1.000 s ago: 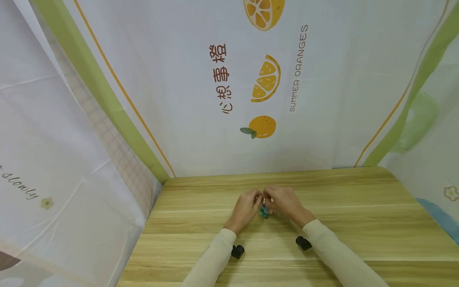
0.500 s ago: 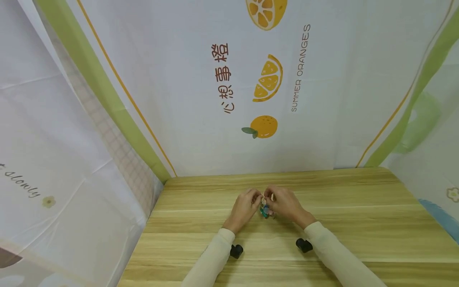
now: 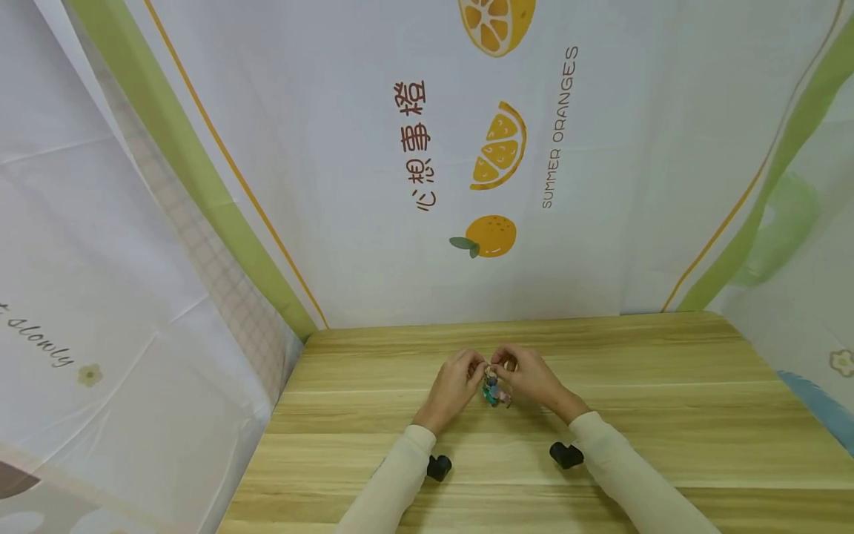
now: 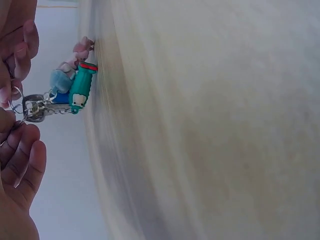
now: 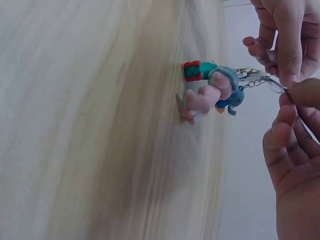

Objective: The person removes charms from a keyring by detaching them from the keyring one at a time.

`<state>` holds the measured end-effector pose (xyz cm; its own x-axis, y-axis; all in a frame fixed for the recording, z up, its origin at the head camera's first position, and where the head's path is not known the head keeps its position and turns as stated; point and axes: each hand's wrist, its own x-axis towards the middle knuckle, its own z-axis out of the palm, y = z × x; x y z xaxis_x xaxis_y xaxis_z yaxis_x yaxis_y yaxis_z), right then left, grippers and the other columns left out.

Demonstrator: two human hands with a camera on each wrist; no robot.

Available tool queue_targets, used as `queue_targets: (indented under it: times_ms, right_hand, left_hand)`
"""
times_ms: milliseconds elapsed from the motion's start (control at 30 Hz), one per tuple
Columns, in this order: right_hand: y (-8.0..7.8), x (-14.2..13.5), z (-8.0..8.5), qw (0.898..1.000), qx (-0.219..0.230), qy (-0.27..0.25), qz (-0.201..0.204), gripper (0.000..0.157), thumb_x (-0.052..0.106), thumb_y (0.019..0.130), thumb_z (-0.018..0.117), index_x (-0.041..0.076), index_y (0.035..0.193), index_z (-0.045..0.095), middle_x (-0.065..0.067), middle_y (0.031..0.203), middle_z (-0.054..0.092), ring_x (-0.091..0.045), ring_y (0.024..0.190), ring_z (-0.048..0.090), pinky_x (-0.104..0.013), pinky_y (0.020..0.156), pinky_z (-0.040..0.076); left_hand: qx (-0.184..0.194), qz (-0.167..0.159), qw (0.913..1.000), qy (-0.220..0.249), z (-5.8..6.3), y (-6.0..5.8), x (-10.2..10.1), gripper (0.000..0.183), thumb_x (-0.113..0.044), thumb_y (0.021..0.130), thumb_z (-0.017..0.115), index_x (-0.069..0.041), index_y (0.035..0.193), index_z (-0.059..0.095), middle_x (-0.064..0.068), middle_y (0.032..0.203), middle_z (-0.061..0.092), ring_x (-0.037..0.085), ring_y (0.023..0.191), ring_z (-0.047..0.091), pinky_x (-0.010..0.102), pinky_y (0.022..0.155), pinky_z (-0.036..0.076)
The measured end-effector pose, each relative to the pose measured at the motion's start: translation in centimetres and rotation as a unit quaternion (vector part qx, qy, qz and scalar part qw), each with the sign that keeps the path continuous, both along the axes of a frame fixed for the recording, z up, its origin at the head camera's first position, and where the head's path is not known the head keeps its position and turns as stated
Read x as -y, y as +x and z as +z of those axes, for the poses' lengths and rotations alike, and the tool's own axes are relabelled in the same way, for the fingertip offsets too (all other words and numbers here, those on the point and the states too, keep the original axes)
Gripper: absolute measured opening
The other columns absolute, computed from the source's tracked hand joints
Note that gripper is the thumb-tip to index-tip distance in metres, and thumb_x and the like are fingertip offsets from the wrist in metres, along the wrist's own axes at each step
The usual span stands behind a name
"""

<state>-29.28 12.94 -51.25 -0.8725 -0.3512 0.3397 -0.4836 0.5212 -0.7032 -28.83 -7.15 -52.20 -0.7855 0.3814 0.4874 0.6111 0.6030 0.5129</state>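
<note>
A keychain [image 3: 491,393] hangs between both hands above the wooden table. Its charms are a green cylinder-like figure [image 4: 82,87] with a red end, a pink figure [image 5: 204,98] with a grey-blue cap, and a dark blue figure [image 5: 232,100]. Short chains link them to a metal split ring [image 4: 22,117]. My left hand [image 3: 454,387] pinches the ring between thumb and forefinger. From the other side my right hand [image 3: 531,378] pinches it too, thumb against forefinger, the remaining fingers loosely bent. The charms' lower ends hang close over the tabletop.
The wood-grain table [image 3: 373,363] runs back to a white cloth [image 3: 360,245] printed with oranges. More cloth hangs on the left and right sides. A black piece [image 3: 439,467] shows beside the left sleeve, and another black piece [image 3: 566,455] beside the right one.
Both hands stay at the ring with only small finger shifts. The right-hand fingers have drawn back slightly, and more of the charms shows between the hands.
</note>
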Motion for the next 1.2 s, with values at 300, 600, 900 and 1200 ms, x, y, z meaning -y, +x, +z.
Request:
queue_targets:
  times_ms: [300, 600, 900, 1200]
  right_hand:
    - [-0.21, 0.15, 0.04, 1.0, 0.018, 0.011, -0.012, 0.007, 0.015, 0.101, 0.074, 0.008, 0.101, 0.071, -0.001, 0.094, 0.073, -0.007, 0.077, 0.059, -0.023, 0.067, 0.05]
    - [-0.14, -0.2, 0.15, 0.996, 0.074, -0.032, 0.036, 0.015, 0.003, 0.1, 0.066, 0.001, 0.115, 0.069, -0.01, 0.106, 0.072, -0.012, 0.083, 0.064, -0.024, 0.072, 0.055]
    - [-0.03, -0.23, 0.5, 0.99, 0.12, -0.061, 0.051, 0.021, 0.005, 0.103, 0.063, 0.0, 0.123, 0.067, -0.014, 0.116, 0.07, -0.022, 0.101, 0.069, -0.027, 0.073, 0.056]
    - [-0.03, -0.14, 0.53, 0.996, 0.079, -0.03, 0.004, 0.014, 0.001, 0.099, 0.063, 0.002, 0.111, 0.07, -0.009, 0.103, 0.07, -0.015, 0.084, 0.059, -0.025, 0.072, 0.051]
  left_hand:
    - [0.018, -0.014, 0.9997, 0.007, 0.02, -0.04, 0.19, 0.01, -0.013, 0.107, 0.065, -0.006, 0.106, 0.072, 0.003, 0.098, 0.071, 0.009, 0.081, 0.063, 0.017, 0.071, 0.055]
    - [0.014, -0.011, 0.9998, 0.009, -0.18, -0.2, 0.35, 0.009, -0.011, 0.107, 0.065, -0.005, 0.106, 0.071, 0.004, 0.097, 0.07, 0.01, 0.082, 0.065, 0.018, 0.073, 0.056]
    - [-0.001, -0.012, 0.9999, 0.009, -0.08, -0.19, 0.36, 0.009, -0.012, 0.107, 0.065, -0.006, 0.106, 0.072, 0.004, 0.097, 0.07, 0.011, 0.083, 0.064, 0.019, 0.074, 0.056]
    - [-0.009, -0.023, 0.9997, 0.008, 0.3, -0.12, 0.4, 0.009, -0.01, 0.106, 0.065, -0.004, 0.104, 0.072, 0.005, 0.096, 0.071, 0.01, 0.081, 0.064, 0.018, 0.073, 0.056]
